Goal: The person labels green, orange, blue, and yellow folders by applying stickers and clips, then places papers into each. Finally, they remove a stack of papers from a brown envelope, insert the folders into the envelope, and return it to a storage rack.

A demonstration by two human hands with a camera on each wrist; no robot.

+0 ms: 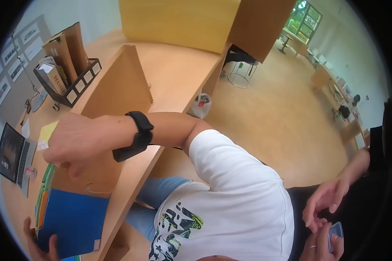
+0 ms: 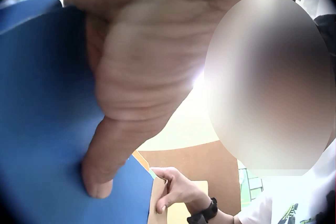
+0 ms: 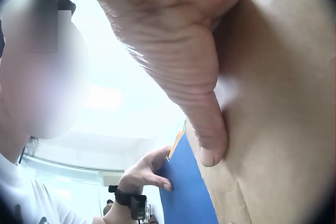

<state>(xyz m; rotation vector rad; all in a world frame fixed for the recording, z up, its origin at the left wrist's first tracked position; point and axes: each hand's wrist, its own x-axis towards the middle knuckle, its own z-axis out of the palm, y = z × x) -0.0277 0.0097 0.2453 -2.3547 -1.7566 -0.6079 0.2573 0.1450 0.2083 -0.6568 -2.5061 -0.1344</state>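
A blue folder (image 1: pixel 72 222) with a small pale label at its corner stands at the lower left of the head view. My left hand (image 1: pixel 38 252) grips its edge, thumb flat on the blue face and fingers behind. Green folders (image 1: pixel 47 176) and an orange sheet (image 1: pixel 42 211) show along its far side. Beside it, my right hand (image 1: pixel 80 137) holds a brown kraft-paper folder (image 3: pixel 278 103) by its edge. The right wrist view shows the thumb pressed on the brown face, the fingers hidden behind.
An open laptop (image 1: pixel 11 152) stands at the left, near a lamp base (image 1: pixel 39 101). A black file holder (image 1: pixel 80 89) contains a book and brown folders. A yellow panel (image 1: pixel 178 24) rises behind the desk. To the right, another person's hands (image 1: pixel 324 235) hold a phone (image 1: pixel 336 235).
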